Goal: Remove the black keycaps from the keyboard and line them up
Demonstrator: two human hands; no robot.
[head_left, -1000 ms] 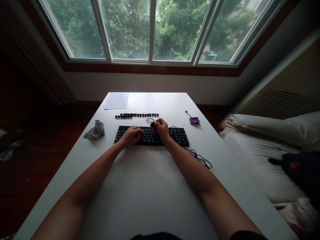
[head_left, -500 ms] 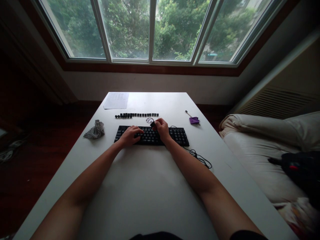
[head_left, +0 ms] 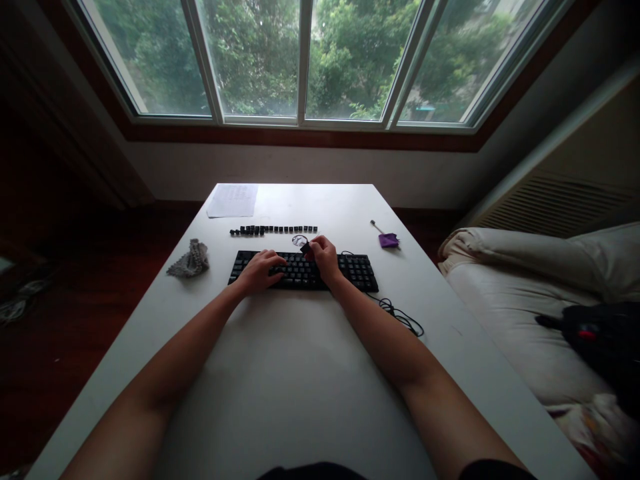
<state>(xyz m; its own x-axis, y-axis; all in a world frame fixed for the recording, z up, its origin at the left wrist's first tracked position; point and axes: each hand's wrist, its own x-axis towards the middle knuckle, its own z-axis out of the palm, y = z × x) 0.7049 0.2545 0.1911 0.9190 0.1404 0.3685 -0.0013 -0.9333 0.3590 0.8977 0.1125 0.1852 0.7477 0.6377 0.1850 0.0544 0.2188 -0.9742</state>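
Observation:
A black keyboard (head_left: 357, 272) lies across the middle of the white table (head_left: 280, 393). My left hand (head_left: 261, 270) rests on its left half with the fingers curled over the keys. My right hand (head_left: 324, 257) is over the keyboard's middle, pinching a small black keycap (head_left: 305, 248) between thumb and fingers. A wire keycap puller (head_left: 299, 240) lies just behind that hand. Behind the keyboard, a row of several loose black keycaps (head_left: 273, 231) runs left to right.
A crumpled grey cloth (head_left: 190, 261) sits left of the keyboard, a sheet of paper (head_left: 233, 200) at the far left corner. A small purple brush (head_left: 387, 239) lies to the right. The keyboard's cable (head_left: 400, 319) coils near the right edge. A cushioned seat (head_left: 530, 313) stands beside the table.

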